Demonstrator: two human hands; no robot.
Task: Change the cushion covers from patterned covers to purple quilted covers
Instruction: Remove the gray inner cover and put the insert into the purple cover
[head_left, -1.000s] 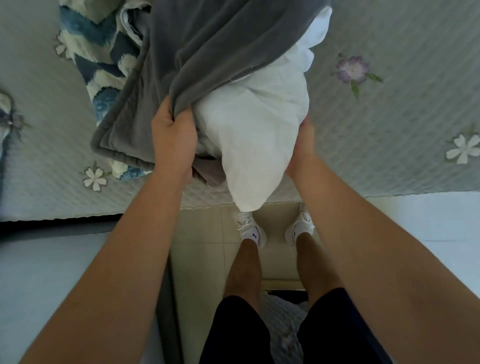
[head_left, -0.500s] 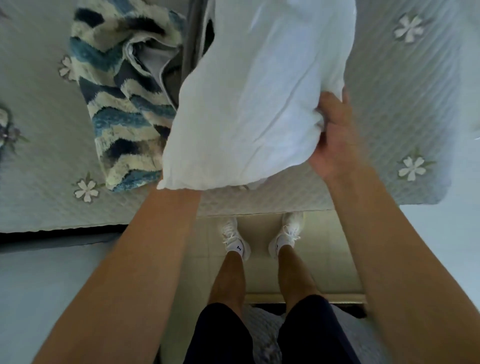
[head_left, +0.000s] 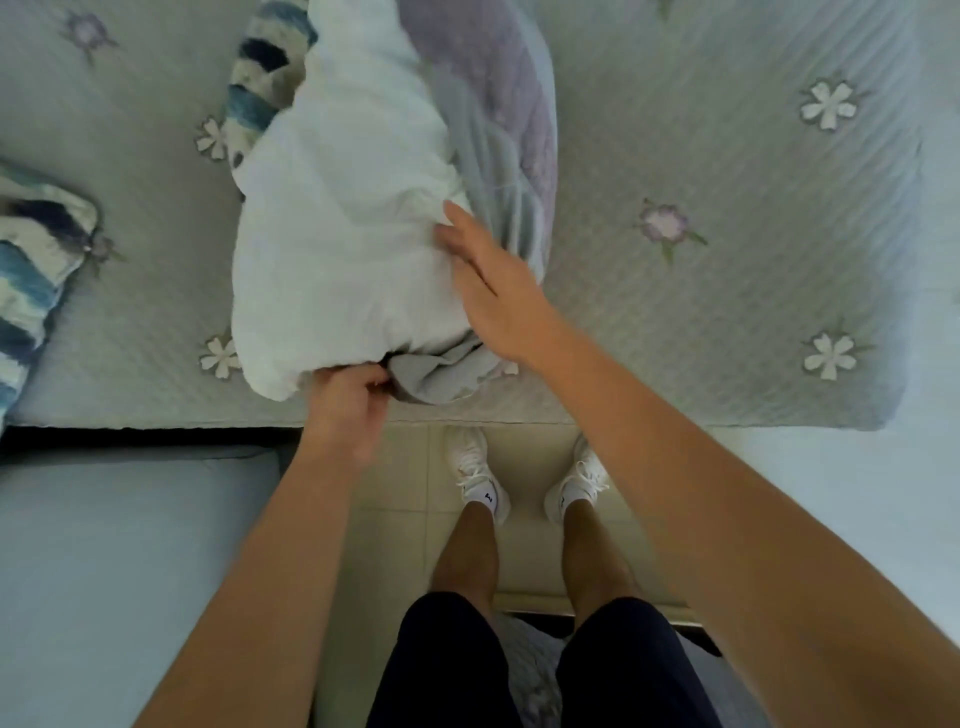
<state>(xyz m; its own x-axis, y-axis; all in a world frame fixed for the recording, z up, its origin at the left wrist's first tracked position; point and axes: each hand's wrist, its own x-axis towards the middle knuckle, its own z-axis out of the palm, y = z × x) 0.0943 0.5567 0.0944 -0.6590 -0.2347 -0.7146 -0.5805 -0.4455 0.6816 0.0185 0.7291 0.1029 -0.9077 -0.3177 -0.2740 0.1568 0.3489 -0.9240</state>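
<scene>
A bare white cushion insert (head_left: 337, 234) lies on the quilted bed, its near end at the bed's front edge. Under and to the right of it lies the purple quilted cover (head_left: 504, 98), its grey lining (head_left: 441, 371) bunched at the near end. My left hand (head_left: 348, 410) is closed on the near corner where the insert meets the grey lining. My right hand (head_left: 488, 280) rests flat, fingers apart, on the insert's right side beside the cover's folds. A blue-and-white zigzag patterned cover (head_left: 265, 88) pokes out behind the insert.
The bed wears a pale quilted spread with embroidered flowers (head_left: 727, 286). A second patterned cushion (head_left: 36, 270) lies at the left edge. Below the bed's edge are a tiled floor (head_left: 524, 452) with my feet and a pale surface (head_left: 130, 571) at the lower left.
The insert, held up in the air half a second ago, now lies on the bed over the purple cover. My right hand let go of its side and lies flat on it.
</scene>
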